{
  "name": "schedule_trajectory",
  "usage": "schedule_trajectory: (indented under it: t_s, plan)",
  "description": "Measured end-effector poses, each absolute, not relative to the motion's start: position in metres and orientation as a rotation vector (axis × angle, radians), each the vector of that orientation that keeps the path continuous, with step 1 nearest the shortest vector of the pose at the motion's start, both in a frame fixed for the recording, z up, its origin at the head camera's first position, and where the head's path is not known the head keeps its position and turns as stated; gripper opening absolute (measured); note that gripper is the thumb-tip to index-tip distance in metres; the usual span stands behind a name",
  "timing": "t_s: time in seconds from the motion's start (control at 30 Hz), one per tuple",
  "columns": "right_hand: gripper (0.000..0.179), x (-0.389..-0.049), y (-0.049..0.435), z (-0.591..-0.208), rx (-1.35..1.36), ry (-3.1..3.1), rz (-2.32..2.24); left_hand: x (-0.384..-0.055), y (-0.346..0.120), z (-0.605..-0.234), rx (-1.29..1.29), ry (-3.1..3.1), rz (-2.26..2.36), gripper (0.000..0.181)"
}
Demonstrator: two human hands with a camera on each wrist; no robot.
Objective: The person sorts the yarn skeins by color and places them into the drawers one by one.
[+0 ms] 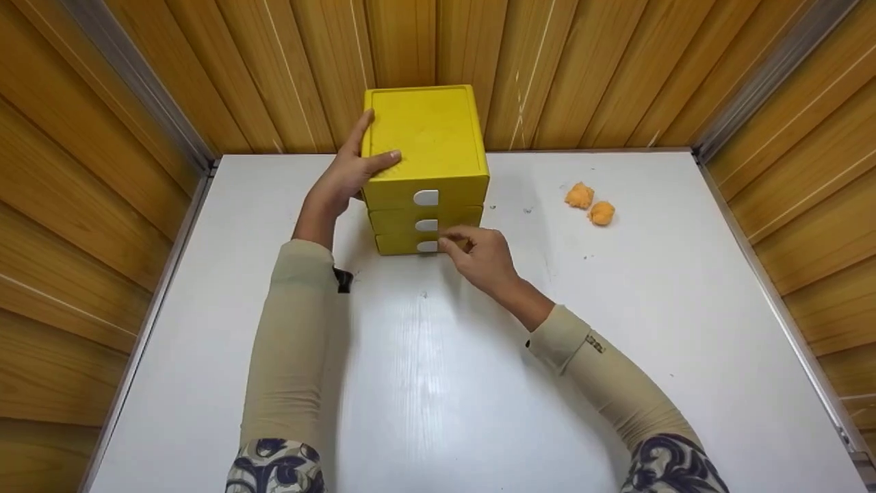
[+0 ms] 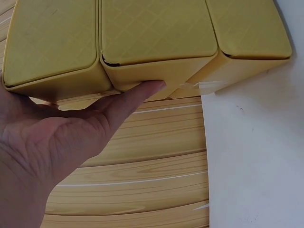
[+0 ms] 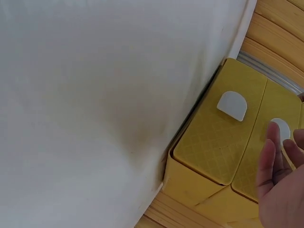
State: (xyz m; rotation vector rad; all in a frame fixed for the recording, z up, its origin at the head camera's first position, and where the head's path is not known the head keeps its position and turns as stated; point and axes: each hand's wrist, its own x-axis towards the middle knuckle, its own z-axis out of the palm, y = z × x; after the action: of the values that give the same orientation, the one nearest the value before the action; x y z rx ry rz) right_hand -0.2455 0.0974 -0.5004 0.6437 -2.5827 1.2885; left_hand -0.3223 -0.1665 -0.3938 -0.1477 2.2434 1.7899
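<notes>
A yellow three-drawer box (image 1: 426,133) with white drawer tabs stands near the back of the table. My left hand (image 1: 349,171) rests against its upper left edge, thumb over the top and fingers along the side. In the left wrist view, a straight digit of the left hand (image 2: 71,128) lies along the box's side. My right hand (image 1: 482,260) is at the front, its fingers loosely bent near the lower tabs. In the right wrist view its fingertips overlap the middle tab (image 3: 281,129), while the bottom tab (image 3: 232,105) is uncovered. All drawers are closed.
Two crumpled orange lumps (image 1: 580,196) lie close together on the white table (image 1: 410,383), right of the box. Wood-patterned panels (image 1: 616,75) enclose the back and sides, with grey metal strips at the corners.
</notes>
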Motion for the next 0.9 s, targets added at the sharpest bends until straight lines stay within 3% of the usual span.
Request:
schedule_trajectory:
  t_s: [0.37, 0.9]
  plan:
    - [0.026, -0.253, 0.091, -0.522, 0.454, -2.803, 1.353, -0.324, -0.166, -0.396, -0.152, 2.249, 1.794, 0.096]
    - [0.023, -0.264, 0.078, -0.528, 0.482, -2.862, 1.323, -0.32, -0.168, -0.396, -0.113, 2.258, 1.825, 0.096]
